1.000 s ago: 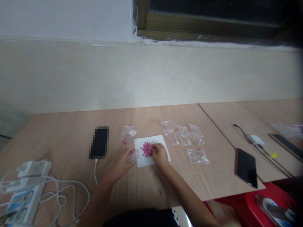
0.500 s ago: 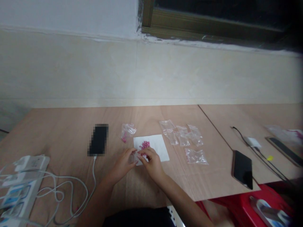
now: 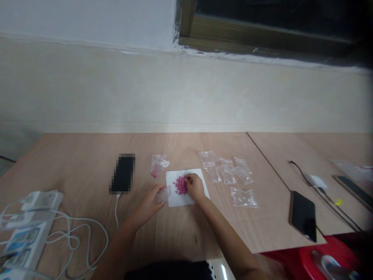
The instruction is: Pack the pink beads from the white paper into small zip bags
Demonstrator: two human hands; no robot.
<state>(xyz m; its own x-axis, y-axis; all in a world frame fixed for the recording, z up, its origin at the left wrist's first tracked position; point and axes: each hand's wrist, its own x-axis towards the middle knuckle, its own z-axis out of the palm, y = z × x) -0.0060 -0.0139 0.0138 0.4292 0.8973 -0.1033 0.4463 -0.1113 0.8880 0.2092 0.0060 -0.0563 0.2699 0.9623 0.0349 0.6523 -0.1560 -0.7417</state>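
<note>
Pink beads (image 3: 181,185) lie between both hands (image 3: 148,205) (image 3: 195,187).

I can't read the phone (image 3: 122,174); it is blurred into blocks. The pink pellets (image 3: 181,185) are too small for me to tell beads from tablets, and the right hand (image 3: 195,187) covers the edge of the pile. The left hand (image 3: 147,204) hides part of a small clear bag (image 3: 163,194). The power strip (image 3: 30,229) runs off the lower left edge, a red object (image 3: 329,256) fades into shadow at lower right, and the dark window (image 3: 262,27) is cut off above.
</note>
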